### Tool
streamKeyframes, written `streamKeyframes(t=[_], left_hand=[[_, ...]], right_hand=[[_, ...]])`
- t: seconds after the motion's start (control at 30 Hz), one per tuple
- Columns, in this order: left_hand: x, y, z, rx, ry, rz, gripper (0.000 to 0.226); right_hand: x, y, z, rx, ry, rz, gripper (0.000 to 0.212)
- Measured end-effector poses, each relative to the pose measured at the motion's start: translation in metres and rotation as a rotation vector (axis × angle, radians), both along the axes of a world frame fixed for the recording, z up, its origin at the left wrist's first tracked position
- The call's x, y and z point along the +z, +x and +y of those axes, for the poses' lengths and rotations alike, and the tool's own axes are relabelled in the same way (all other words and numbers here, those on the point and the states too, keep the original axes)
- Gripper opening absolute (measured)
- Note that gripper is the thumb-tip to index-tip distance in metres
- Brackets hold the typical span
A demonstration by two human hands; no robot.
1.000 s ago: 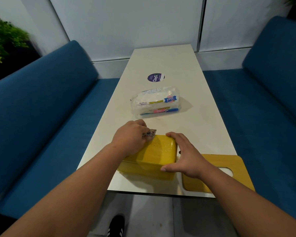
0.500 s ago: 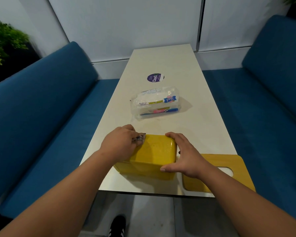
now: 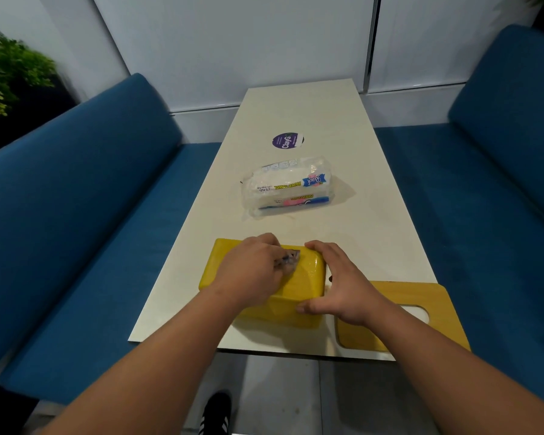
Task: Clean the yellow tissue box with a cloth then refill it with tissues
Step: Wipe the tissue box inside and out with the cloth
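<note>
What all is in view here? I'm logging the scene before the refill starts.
tissue box: one, yellow, near end of the table, upside down under both hands
cloth: one, small, greyish, pressed on the box
lid: one, yellow with an oval slot, right of the box at the table edge
tissue pack: one, clear wrap with white tissues, mid-table
sticker: one, purple, round, beyond the pack
table: one, cream
sofas: two, blue, either side
plant: one, green, far left
shoe: one, black, on the floor
left hand: holds the cloth
right hand: steadies the box's right end
</note>
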State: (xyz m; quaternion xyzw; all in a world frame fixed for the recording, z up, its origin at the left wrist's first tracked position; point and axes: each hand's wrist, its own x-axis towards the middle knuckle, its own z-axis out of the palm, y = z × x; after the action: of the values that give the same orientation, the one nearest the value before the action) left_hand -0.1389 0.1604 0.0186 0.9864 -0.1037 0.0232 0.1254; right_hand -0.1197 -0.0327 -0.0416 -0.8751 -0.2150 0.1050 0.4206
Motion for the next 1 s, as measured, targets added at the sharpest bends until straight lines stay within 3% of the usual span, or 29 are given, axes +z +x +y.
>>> streamKeyframes(t=[0.2, 0.37, 0.57, 0.73, 0.9, 1.0], left_hand=[[-0.002, 0.008, 0.017, 0.179, 0.039, -0.003, 0.032], [-0.002, 0.005, -0.042, -0.070, -0.027, -0.023, 0.028], [-0.003, 0.020, -0.003, 0.154, -0.013, 0.000, 0.033], [-0.002, 0.012, -0.043, -0.103, -0.040, -0.034, 0.027], [-0.002, 0.025, -0.020, 0.131, -0.017, -0.035, 0.033], [-0.004, 0.015, -0.040, 0.011, -0.030, -0.086, 0.029]], right_hand=[[0.002, 0.000, 0.000, 0.002, -0.017, 0.006, 0.109], [0.000, -0.001, 0.001, -0.050, 0.072, 0.021, 0.114], [0.008, -0.004, -0.001, -0.039, -0.007, 0.040, 0.112], [0.009, -0.002, 0.000, -0.068, 0.067, 0.041, 0.112], [0.009, -0.003, 0.000, -0.067, 0.004, 0.039, 0.113], [0.008, -0.004, 0.000, -0.086, 0.046, 0.039, 0.114]])
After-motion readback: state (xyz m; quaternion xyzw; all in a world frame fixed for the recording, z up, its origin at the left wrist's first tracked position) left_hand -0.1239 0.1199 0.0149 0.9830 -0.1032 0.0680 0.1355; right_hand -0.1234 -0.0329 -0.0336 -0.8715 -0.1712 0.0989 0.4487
